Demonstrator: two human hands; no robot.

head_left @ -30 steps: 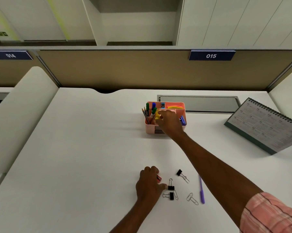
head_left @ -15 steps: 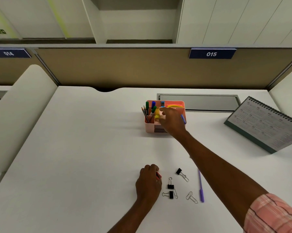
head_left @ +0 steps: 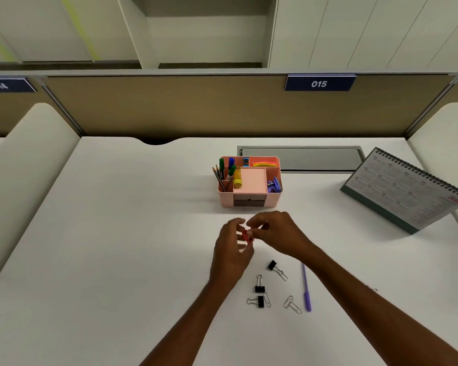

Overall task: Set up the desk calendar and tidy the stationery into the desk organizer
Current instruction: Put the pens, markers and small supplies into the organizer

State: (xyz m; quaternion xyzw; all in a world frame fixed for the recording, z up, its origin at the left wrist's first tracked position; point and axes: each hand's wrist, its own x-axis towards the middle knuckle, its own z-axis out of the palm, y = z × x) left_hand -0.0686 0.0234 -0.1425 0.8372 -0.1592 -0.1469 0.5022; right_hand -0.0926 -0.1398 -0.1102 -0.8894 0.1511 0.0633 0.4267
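Note:
A pink desk organizer [head_left: 249,201] stands mid-desk holding markers, pencils, a yellow highlighter [head_left: 237,178], sticky notes and purple clips. In front of it my left hand [head_left: 232,253] and my right hand [head_left: 278,233] meet above the desk, both pinching a small red clip [head_left: 246,236]. Three black binder clips [head_left: 259,286] and paper clips [head_left: 291,304] lie on the desk below my hands, beside a purple pen [head_left: 306,287]. The spiral desk calendar [head_left: 407,191] stands tilted at the right.
A grey cable flap [head_left: 302,158] is set into the desk behind the organizer. A tan partition with a label "015" [head_left: 319,83] closes the back. White curved dividers [head_left: 24,167] bound the desk at left and right.
My right hand has pulled back from the organizer toward me. My left hand has lifted off the desk with the red clip, and both hands now hold it.

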